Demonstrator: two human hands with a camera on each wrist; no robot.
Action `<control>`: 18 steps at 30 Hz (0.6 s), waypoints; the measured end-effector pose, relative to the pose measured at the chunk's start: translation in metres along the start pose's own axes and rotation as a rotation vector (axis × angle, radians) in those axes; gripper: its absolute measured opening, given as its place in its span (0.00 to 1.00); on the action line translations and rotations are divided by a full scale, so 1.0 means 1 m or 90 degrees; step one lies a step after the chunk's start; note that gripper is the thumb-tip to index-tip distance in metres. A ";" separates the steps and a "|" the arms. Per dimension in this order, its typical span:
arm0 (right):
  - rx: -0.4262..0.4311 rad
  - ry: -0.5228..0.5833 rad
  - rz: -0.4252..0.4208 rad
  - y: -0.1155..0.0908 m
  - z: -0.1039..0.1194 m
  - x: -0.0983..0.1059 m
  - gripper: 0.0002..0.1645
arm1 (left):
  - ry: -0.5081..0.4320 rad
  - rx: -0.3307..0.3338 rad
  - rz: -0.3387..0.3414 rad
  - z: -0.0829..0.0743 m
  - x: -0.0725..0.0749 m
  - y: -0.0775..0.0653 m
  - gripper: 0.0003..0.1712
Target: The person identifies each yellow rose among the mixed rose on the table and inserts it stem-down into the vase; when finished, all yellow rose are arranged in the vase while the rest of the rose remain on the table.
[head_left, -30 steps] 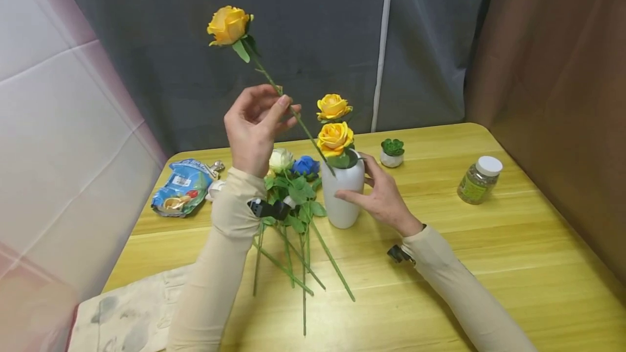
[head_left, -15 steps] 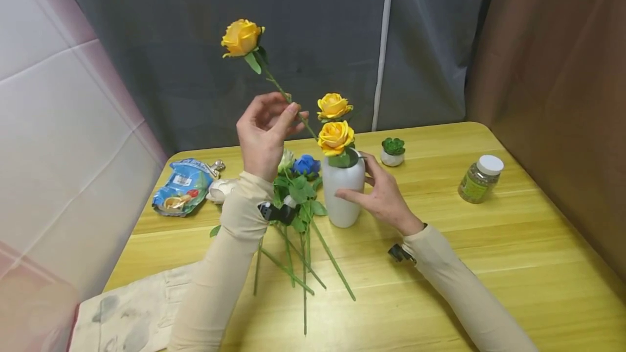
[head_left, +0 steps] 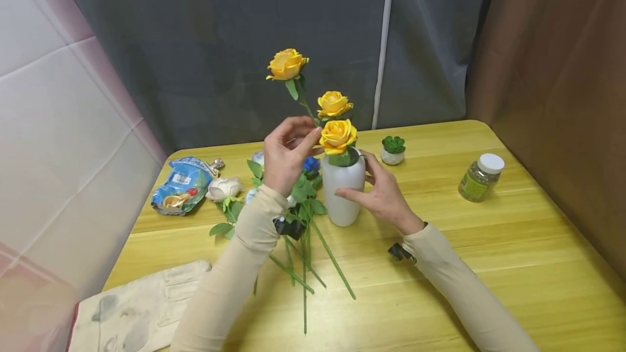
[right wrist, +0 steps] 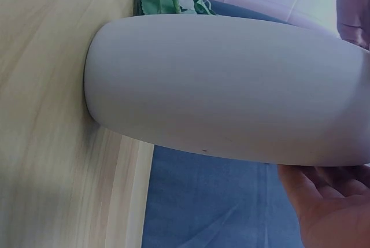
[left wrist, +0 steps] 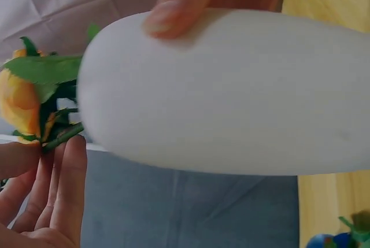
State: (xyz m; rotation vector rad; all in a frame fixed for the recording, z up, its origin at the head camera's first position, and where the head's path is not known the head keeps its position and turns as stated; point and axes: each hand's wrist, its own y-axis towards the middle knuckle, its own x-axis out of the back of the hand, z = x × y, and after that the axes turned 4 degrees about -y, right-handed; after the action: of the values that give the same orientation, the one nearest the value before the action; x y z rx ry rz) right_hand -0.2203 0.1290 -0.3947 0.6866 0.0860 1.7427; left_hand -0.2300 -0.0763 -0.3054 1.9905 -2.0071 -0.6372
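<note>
In the head view my left hand (head_left: 285, 161) pinches the stem of a yellow rose (head_left: 286, 64) between thumb and fingers, just left of the vase mouth. In the left wrist view the green stem (left wrist: 63, 137) runs from the fingertips to the vase's rim; its lower end is hidden. My right hand (head_left: 383, 195) grips the white vase (head_left: 339, 200) from the right, thumb across its front. The vase stands upright on the table. Two more yellow roses stand in it, a front rose (head_left: 337, 136) and a back rose (head_left: 335, 104).
Left of the vase lie several loose flowers, among them a blue rose (head_left: 311, 165) and a white rose (head_left: 224, 188). Farther left are a blue packet (head_left: 182, 186) and a stained cloth glove (head_left: 142, 306). A small potted succulent (head_left: 393, 150) and a lidded jar (head_left: 481, 178) stand to the right.
My left hand has moved right and down with the yellow rose, bringing its bloom lower and nearer the other two. The white rose has come into view. My right hand stays on the vase.
</note>
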 end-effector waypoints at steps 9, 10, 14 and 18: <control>-0.010 0.004 0.006 0.000 0.001 0.000 0.49 | 0.188 0.058 0.019 0.012 0.001 -0.006 0.10; -0.009 0.004 0.006 0.000 0.001 0.000 0.50 | 0.202 0.062 0.023 0.014 0.001 -0.006 0.10; -0.005 0.002 0.004 0.000 0.000 0.001 0.50 | 0.218 0.076 0.035 0.018 0.002 -0.006 0.11; -0.003 0.001 0.002 0.000 0.000 0.000 0.50 | 0.197 0.096 0.035 0.021 0.005 -0.008 0.13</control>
State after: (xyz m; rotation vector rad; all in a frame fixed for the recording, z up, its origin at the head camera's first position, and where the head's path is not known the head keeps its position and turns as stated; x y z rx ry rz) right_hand -0.2199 0.1291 -0.3947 0.6825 0.0824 1.7468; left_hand -0.2330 -0.0785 -0.3287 1.9655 -1.9587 -0.1558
